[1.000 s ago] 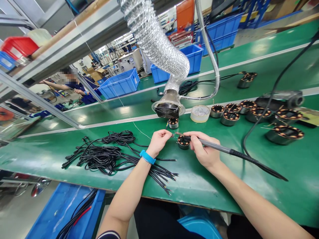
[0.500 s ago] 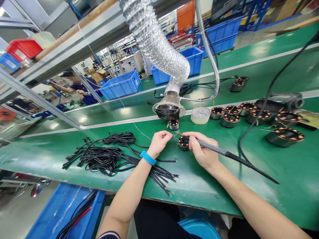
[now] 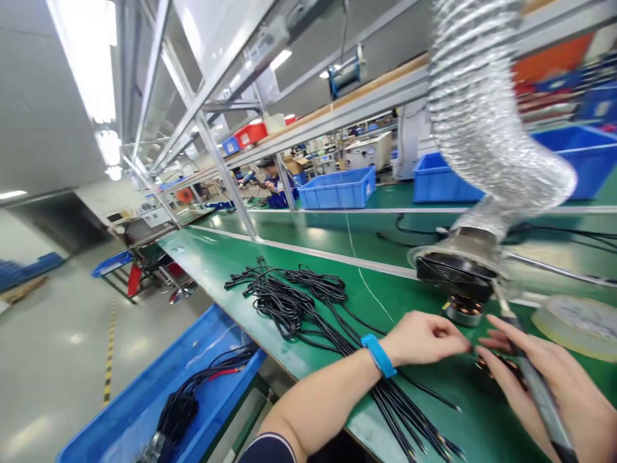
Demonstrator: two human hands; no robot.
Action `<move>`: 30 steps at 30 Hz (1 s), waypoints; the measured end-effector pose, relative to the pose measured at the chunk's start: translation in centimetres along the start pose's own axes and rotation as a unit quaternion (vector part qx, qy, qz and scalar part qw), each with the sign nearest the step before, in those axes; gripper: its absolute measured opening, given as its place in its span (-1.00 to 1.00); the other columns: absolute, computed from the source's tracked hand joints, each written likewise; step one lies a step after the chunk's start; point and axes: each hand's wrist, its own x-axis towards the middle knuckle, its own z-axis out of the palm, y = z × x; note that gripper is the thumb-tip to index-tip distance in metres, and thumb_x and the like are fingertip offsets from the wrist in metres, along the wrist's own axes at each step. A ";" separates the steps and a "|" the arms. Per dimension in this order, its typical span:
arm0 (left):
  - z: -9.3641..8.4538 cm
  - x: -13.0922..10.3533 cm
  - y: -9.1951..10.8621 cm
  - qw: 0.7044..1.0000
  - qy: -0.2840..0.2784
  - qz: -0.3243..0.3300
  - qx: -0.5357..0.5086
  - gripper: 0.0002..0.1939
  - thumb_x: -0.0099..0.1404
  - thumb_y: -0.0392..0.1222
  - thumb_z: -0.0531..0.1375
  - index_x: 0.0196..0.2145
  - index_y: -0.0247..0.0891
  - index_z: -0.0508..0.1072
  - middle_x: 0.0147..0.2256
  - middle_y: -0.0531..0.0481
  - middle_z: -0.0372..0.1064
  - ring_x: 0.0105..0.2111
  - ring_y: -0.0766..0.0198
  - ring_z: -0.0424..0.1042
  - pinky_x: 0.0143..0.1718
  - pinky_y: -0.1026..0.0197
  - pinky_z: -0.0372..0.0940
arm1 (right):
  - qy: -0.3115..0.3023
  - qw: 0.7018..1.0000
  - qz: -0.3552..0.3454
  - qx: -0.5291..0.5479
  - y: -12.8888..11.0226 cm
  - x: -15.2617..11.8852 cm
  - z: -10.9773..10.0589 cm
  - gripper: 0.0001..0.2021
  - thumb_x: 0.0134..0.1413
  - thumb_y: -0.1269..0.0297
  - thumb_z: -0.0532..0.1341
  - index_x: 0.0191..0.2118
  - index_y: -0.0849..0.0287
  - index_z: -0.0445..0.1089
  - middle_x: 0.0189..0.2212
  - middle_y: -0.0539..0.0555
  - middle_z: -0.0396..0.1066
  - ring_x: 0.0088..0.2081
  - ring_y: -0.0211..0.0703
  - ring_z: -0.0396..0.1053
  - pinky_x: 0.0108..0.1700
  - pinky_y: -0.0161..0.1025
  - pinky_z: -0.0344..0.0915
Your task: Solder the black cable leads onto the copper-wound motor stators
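My left hand [image 3: 427, 337], with a blue band on the wrist, has its thumb and forefinger pinched together; what lies between the fingertips is too small to make out. A soldering iron [image 3: 535, 386] with a grey and black handle is held in my right hand [image 3: 554, 379], its tip pointing up and away. Below and between the hands, a copper-wound stator [image 3: 489, 370] is partly hidden by my right fingers. Another stator [image 3: 463, 310] stands just beyond, under the fan [image 3: 453, 270] of the foil duct. Black cables [image 3: 299, 302] lie left of my hands.
A round tub [image 3: 578, 325] stands at the right. Blue bins [image 3: 337, 188] line the far side of the bench [image 3: 337, 366]. Below the bench edge, a blue crate [image 3: 116, 424] holds cables. A person [image 3: 274, 183] works at the far left. The foil duct [image 3: 491, 116] hangs over the bench.
The view has swung left and nearer, so the bench items appear farther right and larger. The iron's tip now points up, away from the stator between my hands.
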 end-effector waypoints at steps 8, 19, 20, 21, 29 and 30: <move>-0.4 -0.9 0.6 0.993 -0.021 0.063 0.098 -0.78 0.21 -0.10 0.21 -0.34 -0.31 0.56 -0.45 0.04 0.41 -0.44 0.34 0.28 -0.34 0.32 0.20 | 0.019 0.998 -0.050 0.016 1.6 -0.6 2.0 -0.50 0.22 -0.09 0.09 0.25 -0.23 0.25 -0.32 0.20 0.37 -0.33 0.19 0.35 -0.16 0.23 0.26; -1.0 -2.5 2.2 0.986 -0.040 0.094 0.134 -0.73 0.31 -0.12 0.10 -0.37 -0.32 0.53 -0.49 0.06 0.35 -0.47 0.35 0.23 -0.42 0.32 0.10 | -0.051 0.996 -0.057 -0.042 -1.8 -1.3 -0.4 -0.59 0.29 0.30 0.11 0.22 -0.05 0.25 -0.20 0.11 0.28 -0.26 -0.10 0.42 -0.19 -0.16 0.42; -0.9 -2.6 2.3 0.986 -0.041 0.097 0.131 -0.72 0.32 -0.11 0.10 -0.39 -0.32 0.51 -0.51 0.07 0.32 -0.49 0.36 0.20 -0.44 0.31 0.07 | -0.058 0.996 -0.050 -0.038 -1.8 -1.3 -0.4 -0.59 0.29 0.33 0.11 0.22 -0.03 0.25 -0.19 0.11 0.28 -0.25 -0.11 0.42 -0.18 -0.18 0.43; -0.9 -2.6 2.4 0.986 -0.043 0.099 0.126 -0.71 0.32 -0.09 0.10 -0.40 -0.32 0.50 -0.52 0.08 0.29 -0.49 0.36 0.17 -0.45 0.31 0.05 | -0.067 0.996 -0.041 -0.031 -1.7 -1.4 -0.4 -0.59 0.29 0.36 0.10 0.22 -0.02 0.24 -0.16 0.12 0.28 -0.22 -0.13 0.43 -0.16 -0.19 0.44; -0.5 -2.8 1.9 0.992 -0.077 0.081 0.054 -0.77 0.29 -0.08 0.15 -0.34 -0.34 0.45 -0.40 0.01 0.36 -0.42 0.34 0.25 -0.36 0.31 0.15 | -0.118 0.993 -0.004 0.016 -1.3 -2.5 -0.7 -0.56 0.31 0.45 0.01 0.24 -0.05 0.19 -0.14 0.11 0.23 -0.16 -0.14 0.40 -0.08 -0.18 0.42; -0.5 -2.8 1.9 0.992 -0.081 0.077 0.053 -0.77 0.28 -0.08 0.16 -0.34 -0.34 0.45 -0.40 0.01 0.37 -0.42 0.34 0.26 -0.35 0.31 0.16 | -0.118 0.993 -0.003 0.019 -1.4 -2.5 -0.7 -0.56 0.31 0.45 0.01 0.23 -0.04 0.19 -0.14 0.11 0.23 -0.16 -0.14 0.40 -0.08 -0.18 0.42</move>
